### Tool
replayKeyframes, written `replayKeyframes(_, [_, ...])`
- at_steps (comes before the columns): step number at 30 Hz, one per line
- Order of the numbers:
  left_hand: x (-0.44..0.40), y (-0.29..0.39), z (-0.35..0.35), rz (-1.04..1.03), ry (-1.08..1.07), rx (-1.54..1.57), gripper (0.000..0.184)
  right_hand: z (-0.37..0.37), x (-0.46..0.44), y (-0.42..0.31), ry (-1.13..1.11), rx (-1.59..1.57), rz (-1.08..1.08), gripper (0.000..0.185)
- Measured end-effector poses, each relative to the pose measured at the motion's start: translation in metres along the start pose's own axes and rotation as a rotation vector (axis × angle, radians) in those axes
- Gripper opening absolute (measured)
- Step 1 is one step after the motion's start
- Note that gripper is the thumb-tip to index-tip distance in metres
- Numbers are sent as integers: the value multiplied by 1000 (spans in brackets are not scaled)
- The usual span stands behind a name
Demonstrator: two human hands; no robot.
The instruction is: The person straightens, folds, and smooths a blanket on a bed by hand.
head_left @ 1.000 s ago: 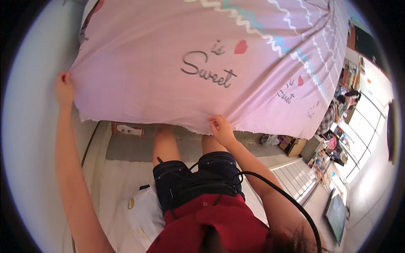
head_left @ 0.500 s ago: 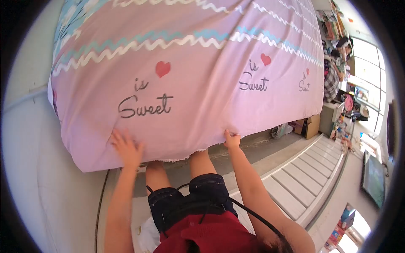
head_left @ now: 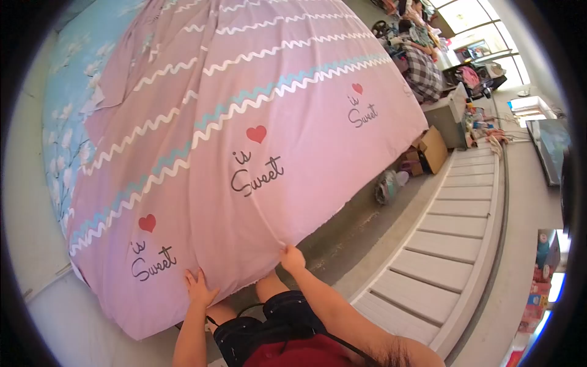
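Note:
A pink bed sheet [head_left: 318, 183] printed with white and blue wavy lines, red hearts and the words "is Sweet" covers the bed in front of me. My right hand [head_left: 292, 258] pinches its near edge, and a crease runs up from the fingers. To the left, my left hand [head_left: 200, 289] lies on the cloth near the same edge with its fingers spread. Beneath the pink sheet, a light blue floral cloth [head_left: 61, 131] shows along the left side. Folds run lengthwise over the bed's left half.
A white slatted panel [head_left: 428, 257] lies along the right. A cardboard box [head_left: 433, 150] and a clear bag [head_left: 386, 186] sit beside the bed. A white wall [head_left: 30, 244] borders the left. At the upper right are clutter, a checked cloth [head_left: 423, 76] and a screen [head_left: 546, 150].
My view has swung to show more of the bed's far and left parts. My left hand has come closer to my right hand, which still pinches the sheet's edge.

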State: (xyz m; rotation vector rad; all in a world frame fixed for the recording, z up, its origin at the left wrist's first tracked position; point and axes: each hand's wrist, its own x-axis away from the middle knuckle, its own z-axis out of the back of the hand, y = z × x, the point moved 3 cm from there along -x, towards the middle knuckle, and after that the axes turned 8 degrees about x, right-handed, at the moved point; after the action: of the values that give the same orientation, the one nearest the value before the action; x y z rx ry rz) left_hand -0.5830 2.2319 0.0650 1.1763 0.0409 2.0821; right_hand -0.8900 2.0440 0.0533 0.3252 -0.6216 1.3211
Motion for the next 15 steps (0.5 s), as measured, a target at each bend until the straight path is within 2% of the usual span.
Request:
replayKeyframes(1, [-1, -8, -7, -22, -35, -24, 99, 2, -7, 11, -10, -39, -62, 29])
replayKeyframes(3, [-6, -21, -24, -59, -99, 15, 97, -3, -12, 27, -30, 24, 46, 30])
replayKeyframes(4, [8, -29, -27, -7, -34, 117, 95, -9, -10, 32, -73, -23, 141, 26])
replayKeyframes(5, [8, -22, -32, 31, -55, 80, 95, -1, -6, 30, -92, -104, 219, 22])
replayKeyframes(6, [-2, -16, -43, 38, -57, 25, 95, 20, 2, 24, -151, -126, 179, 27])
replayKeyframes(7, [-6, -5, -40, 79, -12, -8, 94, 13, -7, 29, -120, -206, 164, 25])
replayKeyframes(8, [1, 2, -47, 132, 50, -10, 92, 27, 11, 23, -37, -241, 241, 24])
replayKeyframes(9, [0, 5, -39, 172, 107, -11, 91, 9, -5, 41, -27, -205, 282, 23])
replayKeyframes(12, [26, 4, -10, 192, 152, 78, 89, 30, 13, 41, -41, -355, 239, 21])
replayKeyframes(14, [35, -16, 6, 26, 103, 262, 97, 39, 21, 30, -9, -349, 219, 20])
replayKeyframes(15, [32, -19, -16, 56, 114, 273, 97, 32, 3, 50, -17, -326, 192, 21])
